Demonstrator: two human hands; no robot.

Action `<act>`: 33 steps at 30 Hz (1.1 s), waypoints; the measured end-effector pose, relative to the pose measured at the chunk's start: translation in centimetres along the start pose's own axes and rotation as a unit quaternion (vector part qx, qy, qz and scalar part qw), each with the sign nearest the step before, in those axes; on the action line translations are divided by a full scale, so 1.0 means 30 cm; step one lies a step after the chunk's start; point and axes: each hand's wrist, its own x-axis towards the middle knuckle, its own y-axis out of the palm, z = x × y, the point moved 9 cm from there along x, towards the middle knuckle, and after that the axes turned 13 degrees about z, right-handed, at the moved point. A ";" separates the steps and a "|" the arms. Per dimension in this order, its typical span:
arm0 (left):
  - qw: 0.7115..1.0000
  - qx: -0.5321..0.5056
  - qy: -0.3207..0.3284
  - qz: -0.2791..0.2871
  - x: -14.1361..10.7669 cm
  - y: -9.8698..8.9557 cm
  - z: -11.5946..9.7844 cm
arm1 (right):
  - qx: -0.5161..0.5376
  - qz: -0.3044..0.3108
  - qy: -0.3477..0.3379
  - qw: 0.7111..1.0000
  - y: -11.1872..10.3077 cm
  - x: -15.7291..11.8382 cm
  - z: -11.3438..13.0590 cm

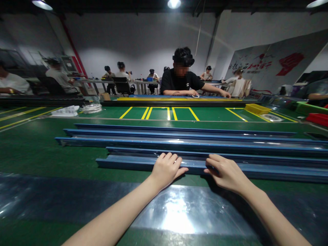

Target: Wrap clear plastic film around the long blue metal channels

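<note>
A long blue U-shaped channel [133,164] lies nearest me across the green table, its open side up. My left hand [167,169] is closed over its front wall, fingers inside and thumb along the outer face. To the right, my right hand [222,169] curls its fingers over the same wall, with the thumb low in front. The fingertips of both hands are partly hidden. Behind this channel lie more blue channels [143,141], roughly parallel to it. A clear plastic strip [107,201] lies flat beneath my forearms.
Yellow tape lines mark the green tabletop [159,114]. Farther off are a yellow tray [257,109], coiled white tubing [92,108] and a red bin [317,119]. Across the table, a person in black [181,80] handles long strips; others sit behind.
</note>
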 end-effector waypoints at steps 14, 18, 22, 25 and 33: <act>0.999 0.000 -0.043 0.024 -0.002 0.027 0.033 | -0.076 -0.064 0.021 0.995 -0.019 0.002 0.020; 0.999 -0.002 -0.050 0.020 -0.004 0.025 0.039 | -0.061 -0.078 0.028 0.995 -0.020 0.001 0.018; 0.999 -0.007 -0.049 0.018 -0.007 0.022 0.038 | -0.026 -0.060 0.033 0.997 -0.008 0.006 0.009; 0.999 -0.005 -0.047 0.019 -0.010 0.022 0.035 | 0.000 -0.030 0.023 0.999 0.009 0.015 0.009; 0.999 -0.005 -0.036 0.010 -0.012 0.026 0.033 | 0.048 -0.021 -0.015 0.999 0.027 0.021 0.014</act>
